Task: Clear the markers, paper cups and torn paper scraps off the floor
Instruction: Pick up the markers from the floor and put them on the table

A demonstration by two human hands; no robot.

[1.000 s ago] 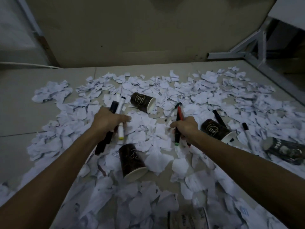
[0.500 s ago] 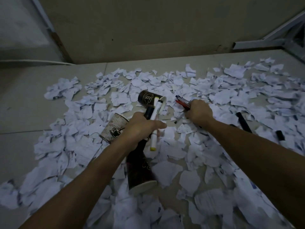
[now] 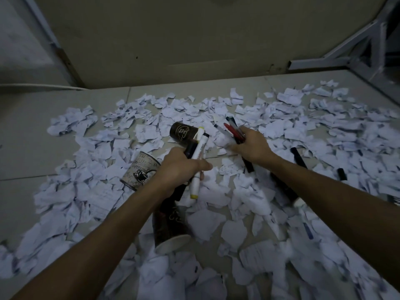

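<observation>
My left hand (image 3: 181, 167) grips a bunch of markers: a white one with yellow ends (image 3: 197, 161) and a black one (image 3: 190, 149). My right hand (image 3: 249, 144) holds several pens and markers, a red one (image 3: 232, 129) sticking out on top. Three paper cups lie on their sides among the torn paper scraps (image 3: 303, 131): a dark one (image 3: 183, 133) beyond my left hand, a pale printed one (image 3: 140, 169) to its left, and a dark one (image 3: 171, 226) under my left forearm. More black markers (image 3: 299, 159) lie right of my right arm.
White paper scraps cover most of the tiled floor (image 3: 26, 148). A beige wall (image 3: 173, 40) runs along the back. A grey metal frame (image 3: 357, 53) stands at the back right, and a door frame (image 3: 62, 53) at the back left.
Both hands have lifted slightly and come closer together with their markers. The camera has shifted left, so the cups at the right have left the view and a pale printed cup has appeared.
</observation>
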